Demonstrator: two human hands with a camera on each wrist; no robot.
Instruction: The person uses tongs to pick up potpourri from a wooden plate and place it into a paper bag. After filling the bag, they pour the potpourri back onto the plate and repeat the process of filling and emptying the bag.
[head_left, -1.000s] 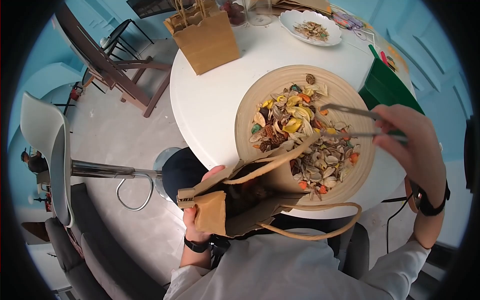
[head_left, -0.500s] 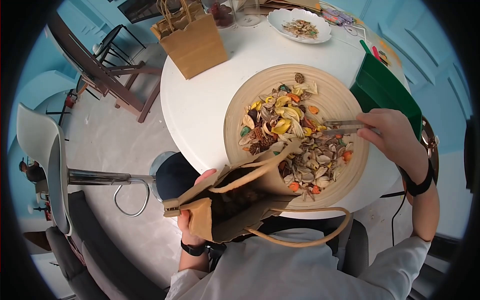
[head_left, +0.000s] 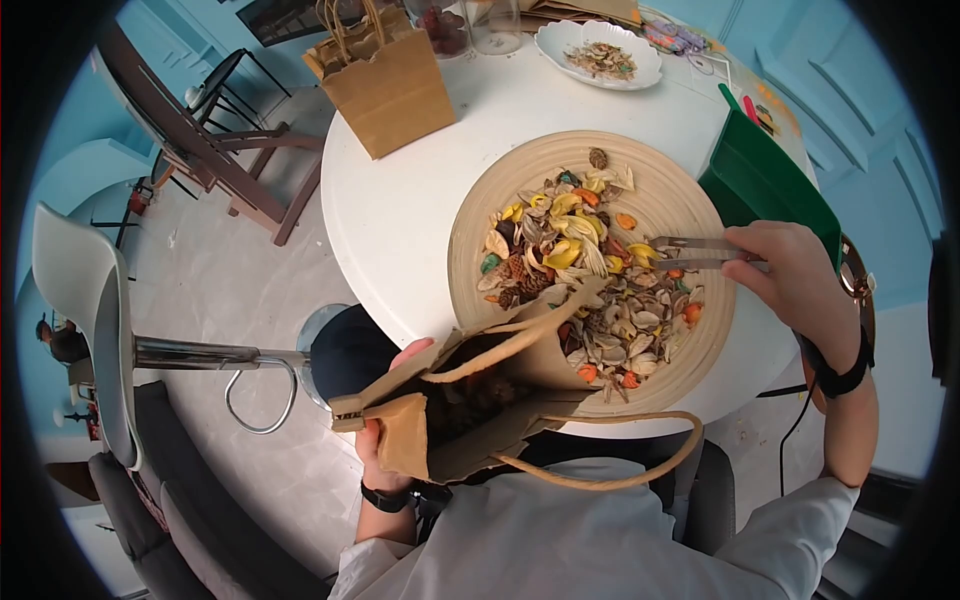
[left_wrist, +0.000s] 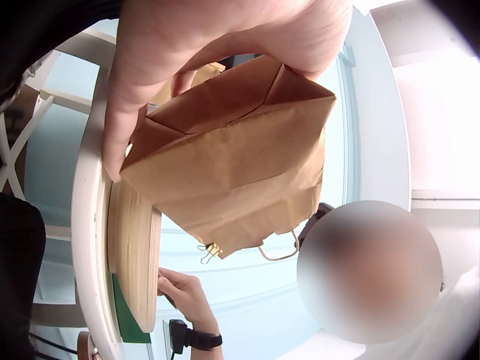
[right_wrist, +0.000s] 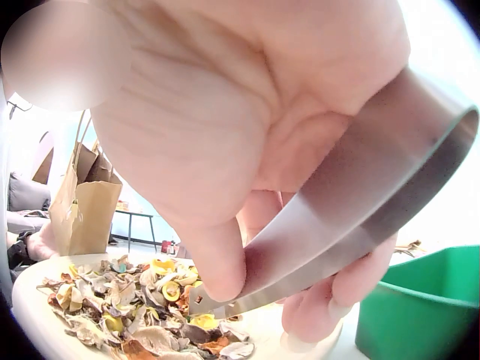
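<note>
Right hand (head_left: pixel 797 272): grips tongs (head_left: pixel 700 243), plate's (head_left: pixel 685 185) 3 o'clock
Tongs' tips: closer together than earlier, at yellow petal (head_left: pixel 642 252)
Left hand (head_left: pixel 382 462): grips paper bag (head_left: pixel 545 362), 7 o'clock

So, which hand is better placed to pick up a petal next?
Probably the right hand: it holds metal tongs, tips at the dried petals, while the left hand is busy holding the open paper bag.

Petals (head_left: pixel 565 250) on tray (head_left: pixel 680 185) on table (head_left: pixel 385 220), held bag (head_left: pixel 403 438) before, standing bag (head_left: pixel 392 98) behind left, dish (head_left: pixel 648 66) behind, container (head_left: pixel 772 182) right
</note>
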